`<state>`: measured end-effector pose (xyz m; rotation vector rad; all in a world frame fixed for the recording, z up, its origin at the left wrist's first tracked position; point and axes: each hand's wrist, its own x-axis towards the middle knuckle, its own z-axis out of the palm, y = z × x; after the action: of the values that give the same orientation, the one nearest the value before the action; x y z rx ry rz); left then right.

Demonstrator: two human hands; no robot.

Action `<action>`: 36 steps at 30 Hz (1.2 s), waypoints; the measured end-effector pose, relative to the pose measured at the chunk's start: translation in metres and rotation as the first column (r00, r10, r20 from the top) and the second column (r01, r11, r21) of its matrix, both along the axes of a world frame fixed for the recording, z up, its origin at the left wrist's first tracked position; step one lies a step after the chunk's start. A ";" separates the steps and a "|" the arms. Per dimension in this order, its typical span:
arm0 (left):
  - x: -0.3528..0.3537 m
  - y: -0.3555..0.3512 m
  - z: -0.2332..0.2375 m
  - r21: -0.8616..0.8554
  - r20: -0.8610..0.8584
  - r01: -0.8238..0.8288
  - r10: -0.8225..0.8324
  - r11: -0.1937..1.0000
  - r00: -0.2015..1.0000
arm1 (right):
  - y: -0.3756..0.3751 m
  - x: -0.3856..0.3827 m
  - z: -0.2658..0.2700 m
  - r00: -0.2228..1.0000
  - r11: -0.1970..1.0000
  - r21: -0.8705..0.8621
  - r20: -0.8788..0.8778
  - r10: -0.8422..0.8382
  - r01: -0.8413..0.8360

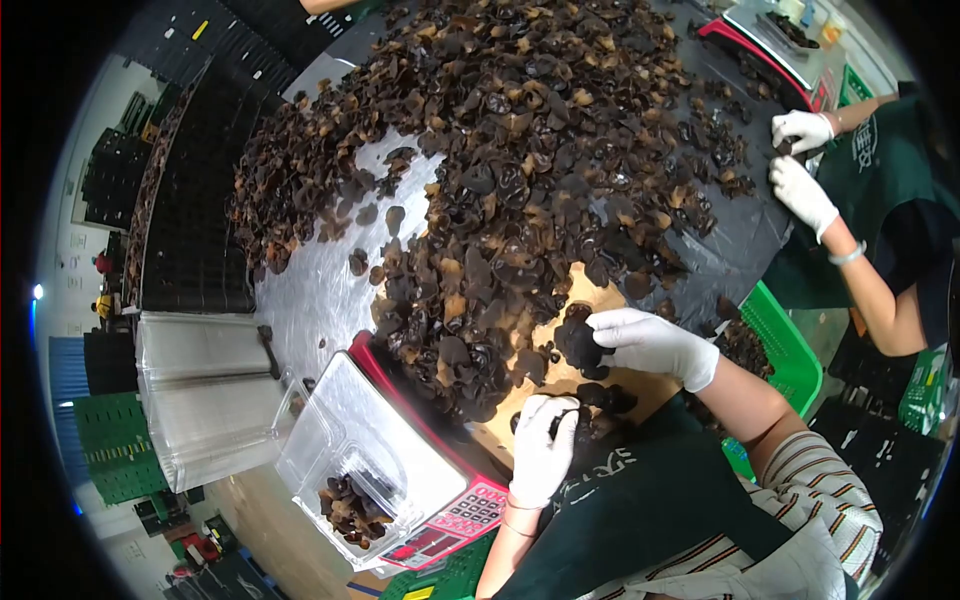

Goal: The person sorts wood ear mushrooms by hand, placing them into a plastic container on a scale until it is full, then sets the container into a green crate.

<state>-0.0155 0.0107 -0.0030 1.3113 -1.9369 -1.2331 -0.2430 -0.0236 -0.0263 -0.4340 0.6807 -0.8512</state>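
Observation:
Both my hands wear white gloves. My right hand (650,345) pinches a dark wood-ear mushroom piece (577,338) above brown cardboard (590,290) at the near edge of the heap. My left hand (543,445) is lower and further left, its fingers curled round a small dark piece, partly hidden by the glove. More dark pieces (605,400) lie between the two hands, close to my green apron. A large heap of mushrooms (510,150) spreads across the table beyond them.
Left of my left hand, a red-and-white scale (420,440) bears a clear plastic box (350,510) with mushrooms. Stacked clear trays (205,400) stand further left. A green crate (790,350) is at right, near a co-worker's gloved hands (803,195). Another scale (765,60) sits behind.

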 end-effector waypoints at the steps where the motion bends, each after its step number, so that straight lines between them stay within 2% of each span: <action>1: 0.002 0.000 -0.002 0.013 -0.040 -0.029 0.030 0.999 0.999 | 0.001 -0.001 0.001 1.000 1.000 0.016 -0.027 0.000 0.000; 3: 0.006 0.002 -0.006 0.093 -0.130 -0.107 0.118 0.990 0.984 | 0.002 -0.002 0.003 0.997 0.999 0.048 -0.079 0.004 0.000; 6: 0.009 0.006 -0.008 0.376 -0.233 -0.217 0.318 0.901 0.919 | 0.002 -0.001 -0.001 0.999 1.000 0.003 -0.048 0.003 -0.003; 7: 0.008 0.005 0.004 0.506 -0.243 -0.210 0.372 0.837 0.896 | 0.001 -0.001 0.002 1.000 1.000 0.009 -0.021 0.002 -0.001; 9: 0.008 0.006 0.002 0.579 -0.350 -0.186 0.448 0.794 0.822 | 0.000 -0.002 0.013 0.999 1.000 0.023 0.033 -0.003 0.002; 12: 0.008 0.007 0.005 0.715 -0.454 -0.127 0.595 0.687 0.663 | -0.005 -0.025 0.012 0.973 0.962 -0.192 -0.167 0.160 -0.191; 13: 0.008 0.007 0.006 0.760 -0.471 -0.097 0.648 0.642 0.599 | -0.007 -0.031 0.030 0.931 0.953 -0.182 -0.322 0.173 -0.240; 16: 0.011 0.009 0.001 0.757 -0.453 -0.125 0.652 0.642 0.608 | -0.011 -0.062 0.045 0.728 0.836 -0.265 -0.653 0.211 -0.480; 19: 0.020 0.011 -0.015 0.519 -0.441 -0.179 0.442 0.836 0.781 | -0.005 -0.067 0.040 0.574 0.732 -0.431 -0.816 -0.067 -0.527; 22: 0.019 0.012 -0.013 0.315 -0.293 -0.276 0.370 0.908 0.882 | -0.001 -0.043 0.057 0.322 0.737 -0.494 -0.867 -0.379 -0.462; 23: 0.020 0.012 -0.012 0.363 -0.310 -0.264 0.383 0.894 0.870 | 0.000 -0.035 0.063 0.333 0.771 -0.471 -0.876 -0.349 -0.430; 24: 0.021 0.013 -0.011 0.409 -0.326 -0.251 0.398 0.877 0.858 | 0.000 -0.030 0.060 0.346 0.743 -0.482 -0.871 -0.348 -0.465; 25: 0.022 0.014 -0.010 0.454 -0.340 -0.237 0.413 0.859 0.845 | 0.002 -0.022 0.061 0.422 0.752 -0.501 -0.847 -0.324 -0.428; 26: 0.022 0.015 -0.008 0.549 -0.440 -0.175 0.461 0.817 0.771 | 0.005 -0.010 0.064 0.496 0.762 -0.517 -0.815 -0.300 -0.389; 28: 0.021 0.017 -0.006 0.692 -0.588 -0.004 0.566 0.722 0.578 | 0.011 0.014 0.058 0.589 0.731 -0.614 -0.721 -0.365 -0.298; 29: 0.022 0.020 -0.006 0.744 -0.618 0.106 0.621 0.659 0.482 | 0.015 0.024 0.050 0.632 0.706 -0.642 -0.688 -0.358 -0.299; 30: 0.022 0.024 -0.006 0.794 -0.598 0.186 0.686 0.579 0.414 | 0.020 0.035 0.048 0.615 0.610 -0.701 -0.677 -0.405 -0.369; 32: 0.014 0.029 -0.007 0.870 -0.493 0.196 0.787 0.453 0.371 | 0.035 0.054 0.043 0.694 0.558 -0.731 -0.634 -0.341 -0.394; 34: 0.010 0.028 -0.001 0.865 -0.493 0.145 0.759 0.481 0.425 | 0.056 0.074 0.033 0.738 0.561 -0.745 -0.596 -0.318 -0.360; 35: 0.008 0.026 0.003 0.860 -0.493 0.121 0.745 0.496 0.450 | 0.061 0.076 0.031 0.728 0.514 -0.765 -0.596 -0.338 -0.388; 36: 0.006 0.025 0.004 0.854 -0.491 0.099 0.730 0.511 0.475 | 0.059 0.074 0.037 0.803 0.652 -0.671 -0.576 -0.157 -0.354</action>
<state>-0.0091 0.0361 0.0015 1.0272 -0.2589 -2.0768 -0.1690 0.0350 0.0111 -1.5652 0.8374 -0.8629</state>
